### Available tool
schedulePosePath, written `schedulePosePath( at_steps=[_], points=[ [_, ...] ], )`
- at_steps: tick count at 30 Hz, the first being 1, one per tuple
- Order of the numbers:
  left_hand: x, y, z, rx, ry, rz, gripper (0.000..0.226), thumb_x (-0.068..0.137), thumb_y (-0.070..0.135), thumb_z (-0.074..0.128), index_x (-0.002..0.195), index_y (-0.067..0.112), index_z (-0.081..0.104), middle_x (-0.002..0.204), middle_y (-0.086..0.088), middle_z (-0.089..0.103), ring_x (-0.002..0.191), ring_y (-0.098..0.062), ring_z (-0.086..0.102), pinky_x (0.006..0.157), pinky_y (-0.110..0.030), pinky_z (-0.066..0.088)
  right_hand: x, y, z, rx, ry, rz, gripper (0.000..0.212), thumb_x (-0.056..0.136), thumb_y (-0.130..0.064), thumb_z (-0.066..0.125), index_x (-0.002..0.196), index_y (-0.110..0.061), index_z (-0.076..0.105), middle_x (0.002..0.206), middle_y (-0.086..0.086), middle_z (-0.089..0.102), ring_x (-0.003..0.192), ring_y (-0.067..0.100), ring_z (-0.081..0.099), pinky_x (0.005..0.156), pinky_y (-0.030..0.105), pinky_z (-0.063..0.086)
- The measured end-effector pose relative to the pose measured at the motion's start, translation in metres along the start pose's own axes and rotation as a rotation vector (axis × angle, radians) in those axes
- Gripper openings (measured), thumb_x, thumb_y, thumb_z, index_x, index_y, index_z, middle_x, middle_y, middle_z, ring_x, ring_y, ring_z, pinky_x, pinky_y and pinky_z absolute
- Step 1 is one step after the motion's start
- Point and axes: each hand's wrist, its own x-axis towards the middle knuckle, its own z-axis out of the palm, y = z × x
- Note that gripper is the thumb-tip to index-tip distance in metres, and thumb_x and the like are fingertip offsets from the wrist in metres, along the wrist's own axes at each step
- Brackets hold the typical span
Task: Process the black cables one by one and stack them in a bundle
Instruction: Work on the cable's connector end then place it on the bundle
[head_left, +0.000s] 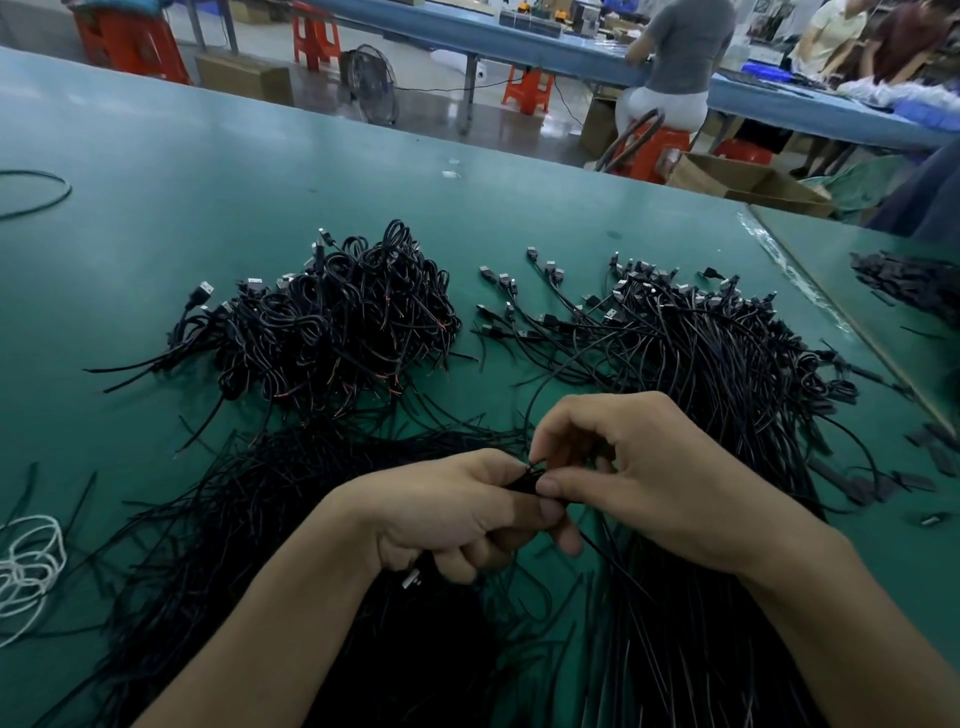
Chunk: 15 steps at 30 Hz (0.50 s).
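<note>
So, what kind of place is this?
Most likely a cable assembly workshop: heaps of black cables lie on the green worktable, the left hand and right hand grip some, and another person sits on a red stool at a blue bench.

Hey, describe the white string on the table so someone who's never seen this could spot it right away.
Start with the big green table and follow it to the near left edge, left of the left hand. Past the loose black cables lies a white string in overlapping loops. Its neighbours are all black; it alone is white.
</note>
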Motion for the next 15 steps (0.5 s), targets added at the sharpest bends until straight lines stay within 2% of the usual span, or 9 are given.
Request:
schedulePosePath(
  at_steps=[4,8,12,15],
  points=[
    [0.0030,-0.0018,-0.0006,-0.036,0.019,-0.001,0.028,0.105,0.026,0.049,0.095,0.014,0.073,0.061,0.006,0.022,0.043,-0.005,0.019,0.035,-0.011,0.017,0.0011,0.0009,0.0013,-0.125,-0.016,-0.012,0.015,0.086,-0.019,0.075,0.085,-0.031,0.068,0.077,-0.015,0.065,0.081,0.001,0.061,0.071,0.014,0.045],
    [0.0063,-0.0035,-0.0035,-0.121,0.022,-0.006,0.032,0.105,0.025,0.046,0.094,0.014,0.075,0.059,0.007,0.022,0.041,-0.004,0.019,0.035,-0.010,0.018,0.0022,0.0000,0.0027,-0.200,0.003,-0.034,0.005,0.090,-0.024,0.069,0.089,-0.029,0.069,0.086,-0.015,0.061,0.085,0.003,0.059,0.078,0.031,0.050],
    [0.0084,-0.0015,-0.0068,-0.318,-0.092,-0.022,0.036,0.098,0.026,0.041,0.093,0.018,0.076,0.059,0.009,0.021,0.040,-0.001,0.016,0.033,-0.009,0.015,0.0045,-0.0007,0.0014,-0.195,-0.006,-0.059,0.012,0.093,-0.018,0.063,0.088,-0.029,0.063,0.086,-0.017,0.056,0.071,0.005,0.062,0.069,0.025,0.050],
    [0.0083,0.0010,-0.0075,-0.575,-0.187,0.002,0.024,0.079,0.035,0.050,0.074,0.019,0.067,0.063,0.007,0.022,0.041,0.000,0.019,0.031,-0.010,0.016,0.0040,0.0017,0.0020,-0.167,0.056,-0.070,0.013,0.092,-0.015,0.064,0.089,-0.027,0.064,0.088,-0.016,0.055,0.079,0.004,0.057,0.071,0.023,0.049]
  ],
)
